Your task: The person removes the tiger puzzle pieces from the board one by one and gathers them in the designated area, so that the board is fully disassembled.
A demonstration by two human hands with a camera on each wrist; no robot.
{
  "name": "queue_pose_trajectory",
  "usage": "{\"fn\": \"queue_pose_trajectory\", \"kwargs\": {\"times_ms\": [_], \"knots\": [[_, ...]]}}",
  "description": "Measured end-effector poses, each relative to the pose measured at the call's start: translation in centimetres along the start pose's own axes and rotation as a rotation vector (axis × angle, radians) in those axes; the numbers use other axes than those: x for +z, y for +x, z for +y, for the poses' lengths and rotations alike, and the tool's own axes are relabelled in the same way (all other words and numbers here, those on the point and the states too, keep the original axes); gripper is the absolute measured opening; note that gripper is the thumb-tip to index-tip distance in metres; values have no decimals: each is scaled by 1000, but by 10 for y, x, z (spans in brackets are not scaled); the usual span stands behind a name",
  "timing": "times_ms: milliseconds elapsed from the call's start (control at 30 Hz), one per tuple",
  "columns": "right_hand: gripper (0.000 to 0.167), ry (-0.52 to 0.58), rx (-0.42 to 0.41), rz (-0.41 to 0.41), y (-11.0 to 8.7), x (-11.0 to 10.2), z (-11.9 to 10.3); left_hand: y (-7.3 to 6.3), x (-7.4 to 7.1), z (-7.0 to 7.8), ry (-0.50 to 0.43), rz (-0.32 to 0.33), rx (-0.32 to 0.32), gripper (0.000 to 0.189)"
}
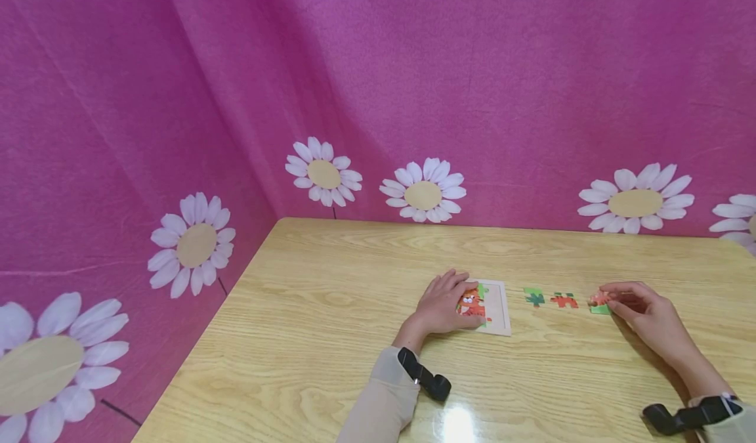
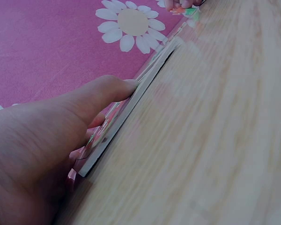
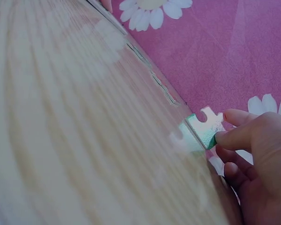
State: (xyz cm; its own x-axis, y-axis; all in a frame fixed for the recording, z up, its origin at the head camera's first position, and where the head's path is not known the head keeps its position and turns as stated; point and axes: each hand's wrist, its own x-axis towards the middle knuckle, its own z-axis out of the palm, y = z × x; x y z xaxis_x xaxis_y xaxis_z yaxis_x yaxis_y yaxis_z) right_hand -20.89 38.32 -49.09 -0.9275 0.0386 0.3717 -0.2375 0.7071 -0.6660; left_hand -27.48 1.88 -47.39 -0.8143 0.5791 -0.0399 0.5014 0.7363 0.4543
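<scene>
My left hand (image 1: 444,303) lies over the left side of a small puzzle board (image 1: 499,308) with a pale frame, holding it with the thumb along its near edge and fingers over the far side. An orange cartoon animal (image 1: 472,302) shows on the fitted pieces, partly hidden by that hand. To the right, my right hand (image 1: 650,315) pinches an orange-and-green puzzle piece (image 1: 599,304) between thumb and fingers. In the right wrist view this piece (image 3: 206,129) is tilted up, its lower edge close to the tabletop.
Between board and right hand lie two loose pieces, a green one (image 1: 534,296) and an orange one (image 1: 564,300). The wooden table (image 1: 307,325) meets a pink curtain (image 1: 502,88) with white flowers at its back and left. Both wrists wear black straps.
</scene>
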Motion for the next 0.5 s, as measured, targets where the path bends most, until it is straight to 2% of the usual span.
{"fn": "queue_pose_trajectory", "kwargs": {"times_ms": [500], "knots": [[22,-47,-32,-20,4,3,4,-2,-1,2,-7,5,7,70]]}}
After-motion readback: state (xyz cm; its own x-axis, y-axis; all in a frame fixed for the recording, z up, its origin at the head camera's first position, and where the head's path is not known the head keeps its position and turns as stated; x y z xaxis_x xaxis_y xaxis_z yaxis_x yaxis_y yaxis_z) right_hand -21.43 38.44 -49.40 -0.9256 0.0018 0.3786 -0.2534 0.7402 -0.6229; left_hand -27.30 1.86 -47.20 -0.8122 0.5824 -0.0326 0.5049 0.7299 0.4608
